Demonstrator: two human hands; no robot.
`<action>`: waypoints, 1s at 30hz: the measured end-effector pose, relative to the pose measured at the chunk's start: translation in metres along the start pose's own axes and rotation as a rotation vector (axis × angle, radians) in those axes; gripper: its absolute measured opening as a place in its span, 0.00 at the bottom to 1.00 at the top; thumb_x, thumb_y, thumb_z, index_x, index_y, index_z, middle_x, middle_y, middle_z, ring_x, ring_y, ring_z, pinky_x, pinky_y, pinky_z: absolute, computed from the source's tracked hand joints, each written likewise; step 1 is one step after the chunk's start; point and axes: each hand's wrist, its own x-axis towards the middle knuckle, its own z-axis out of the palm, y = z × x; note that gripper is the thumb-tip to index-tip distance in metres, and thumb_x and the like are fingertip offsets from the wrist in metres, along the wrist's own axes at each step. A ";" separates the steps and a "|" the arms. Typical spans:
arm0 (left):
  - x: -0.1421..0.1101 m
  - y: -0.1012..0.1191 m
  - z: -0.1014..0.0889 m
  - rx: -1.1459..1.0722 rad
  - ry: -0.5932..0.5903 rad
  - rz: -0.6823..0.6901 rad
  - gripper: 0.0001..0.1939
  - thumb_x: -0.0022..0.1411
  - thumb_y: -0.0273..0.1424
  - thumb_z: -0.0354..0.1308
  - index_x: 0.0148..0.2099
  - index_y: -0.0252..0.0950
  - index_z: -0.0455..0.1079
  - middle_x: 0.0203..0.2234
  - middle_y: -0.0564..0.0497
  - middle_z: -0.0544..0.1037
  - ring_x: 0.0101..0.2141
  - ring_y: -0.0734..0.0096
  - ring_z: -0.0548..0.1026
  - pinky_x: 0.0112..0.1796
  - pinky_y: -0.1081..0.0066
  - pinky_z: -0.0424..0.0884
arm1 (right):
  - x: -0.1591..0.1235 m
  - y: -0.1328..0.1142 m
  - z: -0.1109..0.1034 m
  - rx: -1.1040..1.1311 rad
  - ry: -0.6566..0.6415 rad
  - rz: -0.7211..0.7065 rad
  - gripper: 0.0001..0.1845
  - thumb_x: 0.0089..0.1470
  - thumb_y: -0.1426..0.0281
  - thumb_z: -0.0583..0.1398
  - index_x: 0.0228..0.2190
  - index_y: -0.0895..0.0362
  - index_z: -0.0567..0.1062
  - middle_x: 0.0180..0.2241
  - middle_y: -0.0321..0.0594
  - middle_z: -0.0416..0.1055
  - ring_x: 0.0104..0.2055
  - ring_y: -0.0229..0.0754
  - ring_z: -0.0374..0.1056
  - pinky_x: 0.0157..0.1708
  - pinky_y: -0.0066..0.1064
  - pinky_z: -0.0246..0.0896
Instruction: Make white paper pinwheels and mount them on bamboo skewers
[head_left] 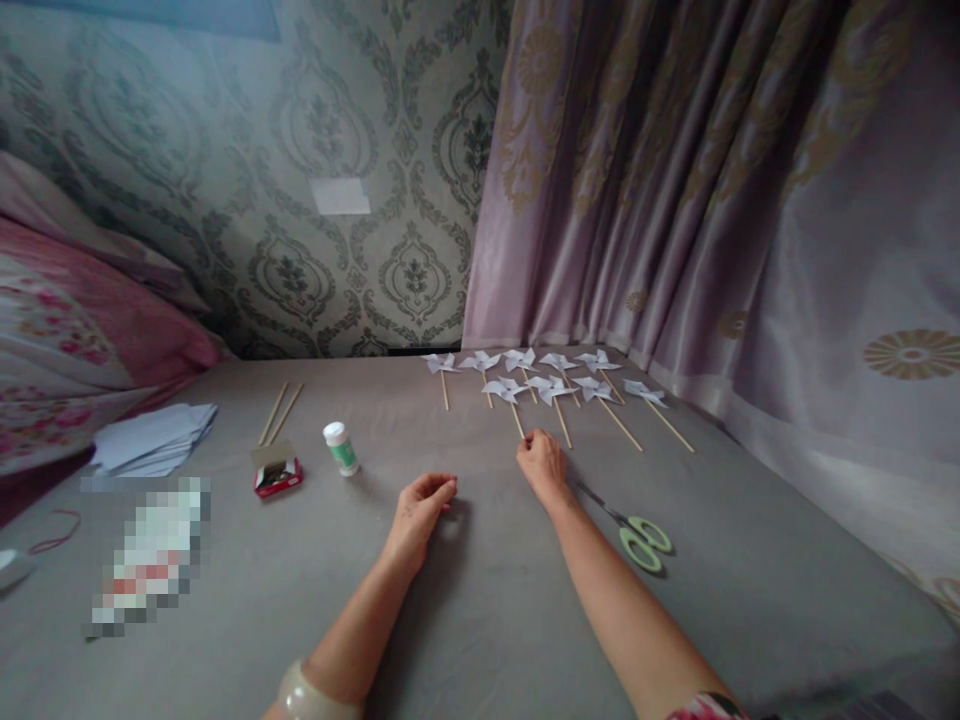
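Several white paper pinwheels on wooden sticks lie in two rows at the back of the grey-covered surface [495, 590]. My right hand [543, 464] is closed at the lower end of the stick of the front-row pinwheel [505, 390] furthest left; its fingertips pinch the stick's end. My left hand [425, 508] hovers or rests in the middle with fingers curled together, and nothing shows in them. Beside my right forearm lie scissors [639, 537] with green handles. Left of my left hand stands a white bottle [342, 450] with a green label.
An open small red box [277, 477] holds small items I cannot make out. Two bare wooden sticks [274, 413] lie behind it. Further left are a stack of white paper [154, 440], a blurred-out packet [154, 555] and a red cord [60, 535]. Curtains [637, 180] hang at the right.
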 end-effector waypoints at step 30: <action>-0.003 0.053 -0.078 -0.058 0.232 0.147 0.22 0.35 0.40 0.70 0.32 0.31 0.75 0.23 0.50 0.75 0.24 0.76 0.67 0.27 0.75 0.60 | -0.007 0.007 0.002 0.091 0.107 -0.073 0.17 0.60 0.63 0.51 0.30 0.59 0.76 0.33 0.48 0.76 0.33 0.42 0.70 0.30 0.29 0.50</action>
